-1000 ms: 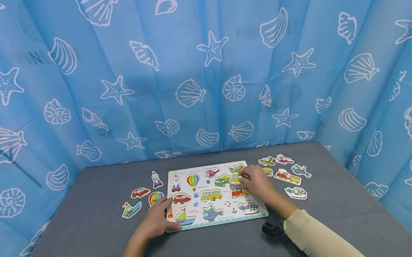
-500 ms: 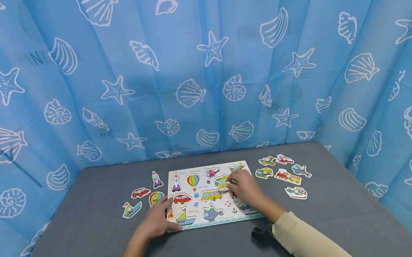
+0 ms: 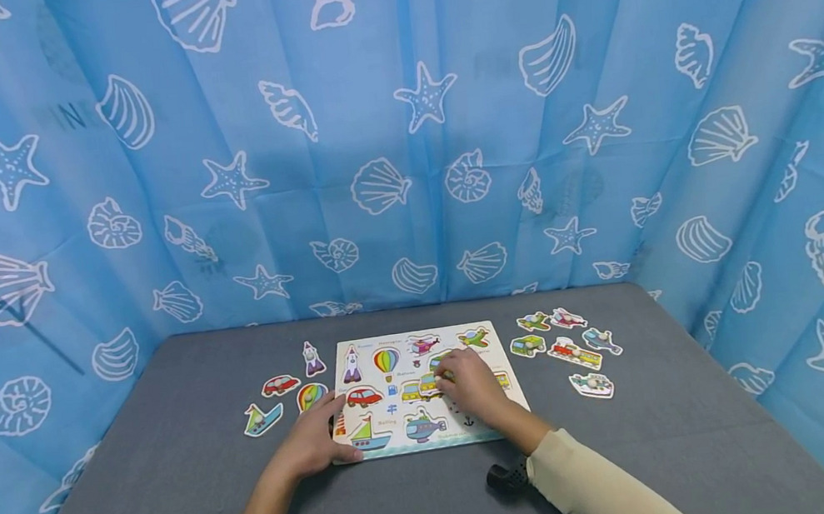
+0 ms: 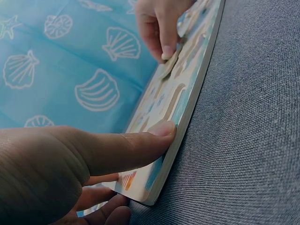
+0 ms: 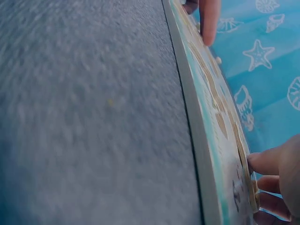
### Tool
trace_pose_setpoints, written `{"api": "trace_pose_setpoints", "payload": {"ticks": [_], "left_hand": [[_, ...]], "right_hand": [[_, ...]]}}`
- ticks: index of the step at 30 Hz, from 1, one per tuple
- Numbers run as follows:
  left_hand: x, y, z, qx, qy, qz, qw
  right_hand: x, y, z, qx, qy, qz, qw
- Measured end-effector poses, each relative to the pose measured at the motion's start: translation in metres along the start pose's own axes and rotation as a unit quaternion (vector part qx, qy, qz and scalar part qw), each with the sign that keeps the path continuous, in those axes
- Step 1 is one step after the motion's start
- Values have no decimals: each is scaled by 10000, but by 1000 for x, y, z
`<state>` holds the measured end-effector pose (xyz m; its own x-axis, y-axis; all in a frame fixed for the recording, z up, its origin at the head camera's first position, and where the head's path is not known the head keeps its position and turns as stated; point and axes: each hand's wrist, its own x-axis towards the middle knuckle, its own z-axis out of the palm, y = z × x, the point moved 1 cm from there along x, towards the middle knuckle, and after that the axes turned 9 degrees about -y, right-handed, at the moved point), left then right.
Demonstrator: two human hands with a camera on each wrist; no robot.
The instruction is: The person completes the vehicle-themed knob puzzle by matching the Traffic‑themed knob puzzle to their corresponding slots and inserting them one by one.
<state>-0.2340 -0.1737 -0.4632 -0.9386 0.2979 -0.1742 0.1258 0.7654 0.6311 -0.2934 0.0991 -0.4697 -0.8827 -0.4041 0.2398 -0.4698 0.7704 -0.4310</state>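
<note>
Leftward across the board [image 3: 469,437], the right hand [image 3: 470,381] and the yellow bus piece [image 3: 428,384] pinched in it have been shifted since half a second ago. In the head view, the piece is held over the right part of the bus slot [image 3: 410,390], near the centre of the frame. The board's lower-left corner is steadied by the left hand [image 3: 310,437], resting spread there. For a clean fit, the outlines should probably be matched before any pressing. "Sailing" seems legible on a label [image 3: 388,423] at lower centre; no brand can be made out.

In the left wrist view, the left thumb is laid straight on the board's edge; the piece, at upper centre, appears tilted and is best levelled first.

In the right wrist view, the hands are seen well apart, the right at lower right; no word can be read.
</note>
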Motion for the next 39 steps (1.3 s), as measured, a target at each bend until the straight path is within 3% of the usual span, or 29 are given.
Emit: {"api": "trace_pose_setpoints", "payload": {"ticks": [11,27,39], "left_hand": [[-2,2,-2,-39,5,123,9999],[-2,1,-2,-34,-21,84,10000],[-1,3,-2,13,-70,44,10000]], "right_hand": [[2,-16,7,-265,2,-214,9994],[5,-21,11,-36,-105,-35,9999],[4,-28,14,-499,-171,-221,9984]]}}
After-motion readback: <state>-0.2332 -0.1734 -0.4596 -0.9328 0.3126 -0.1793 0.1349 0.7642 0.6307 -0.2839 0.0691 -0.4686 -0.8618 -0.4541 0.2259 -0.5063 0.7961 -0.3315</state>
